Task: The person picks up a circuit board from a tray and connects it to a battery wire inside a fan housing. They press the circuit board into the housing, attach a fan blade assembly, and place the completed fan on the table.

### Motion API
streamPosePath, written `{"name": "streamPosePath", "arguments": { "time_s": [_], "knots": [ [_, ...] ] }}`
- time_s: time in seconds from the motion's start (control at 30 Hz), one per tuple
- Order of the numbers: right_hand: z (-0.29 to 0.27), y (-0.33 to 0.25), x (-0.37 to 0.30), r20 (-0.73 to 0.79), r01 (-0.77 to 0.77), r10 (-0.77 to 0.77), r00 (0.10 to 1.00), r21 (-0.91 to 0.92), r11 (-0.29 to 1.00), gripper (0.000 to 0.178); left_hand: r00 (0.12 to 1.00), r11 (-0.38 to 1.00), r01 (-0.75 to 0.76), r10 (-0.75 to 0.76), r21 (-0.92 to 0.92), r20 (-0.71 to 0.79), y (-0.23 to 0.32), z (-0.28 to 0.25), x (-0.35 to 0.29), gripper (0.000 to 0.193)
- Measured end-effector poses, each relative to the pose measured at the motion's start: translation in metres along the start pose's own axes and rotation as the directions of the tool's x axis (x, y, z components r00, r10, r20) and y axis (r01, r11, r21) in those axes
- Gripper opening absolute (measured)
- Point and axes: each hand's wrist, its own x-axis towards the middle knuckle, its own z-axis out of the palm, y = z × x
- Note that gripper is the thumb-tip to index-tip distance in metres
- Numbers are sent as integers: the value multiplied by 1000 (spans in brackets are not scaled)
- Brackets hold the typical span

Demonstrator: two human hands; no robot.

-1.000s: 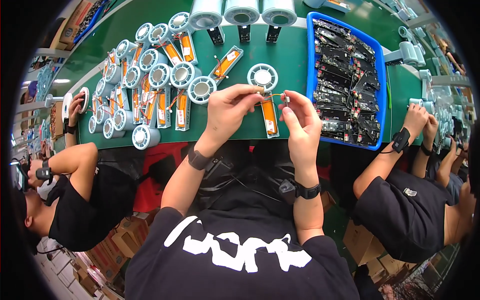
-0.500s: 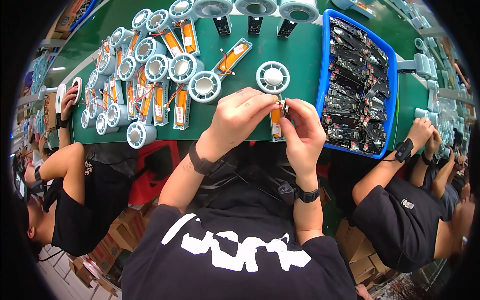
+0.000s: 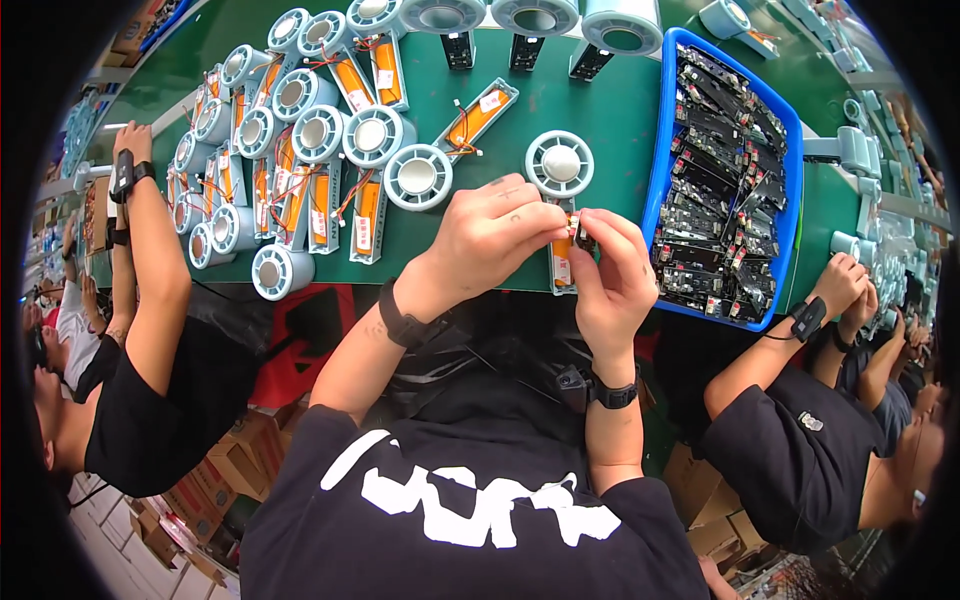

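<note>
Just beyond my hands lies a handheld fan body with a pale blue round head (image 3: 560, 165). Its open handle holds an orange battery (image 3: 562, 265), partly covered by my fingers. My right hand (image 3: 615, 275) is closed, thumb and fingers pinching a small dark circuit board (image 3: 585, 238) over that handle. Close against it, my left hand (image 3: 495, 238) is closed in a pinch at the board's left side. A small pale piece shows by those fingertips, too small to name; it may be a plug or part of the board.
Several similar fan bodies (image 3: 370, 137) crowd the green table (image 3: 480, 255) on the left. More fan heads (image 3: 535, 15) stand along the far side. At right, a blue bin (image 3: 662, 140) holds many circuit boards (image 3: 730, 180). Co-workers' arms (image 3: 160, 240) reach in on both sides.
Both hands keep their pinch by the board, with only slight finger shifts. The view has moved a little. The left co-worker's arm has swung farther forward, and the round white piece is out of sight.
</note>
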Motion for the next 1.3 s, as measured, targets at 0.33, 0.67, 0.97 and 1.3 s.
{"name": "streamPosePath", "arguments": {
  "time_s": [0.33,0.67,0.97,1.3],
  "knots": [
    [-8,8,-1,53,142,-136,989,-118,983,32,999,995,36,-32,-94,42,-1,-1,1,14],
    [-7,3,1,99,154,-140,985,-149,977,32,996,968,76,-60,-239,73,-7,-2,0,13],
    [-9,5,1,107,146,-128,986,-179,973,32,993,969,109,-96,-224,67,0,3,-9,15],
    [-8,3,1,135,179,-154,979,-191,965,32,979,945,204,-192,-255,72,3,1,-9,10]
  ]
}}
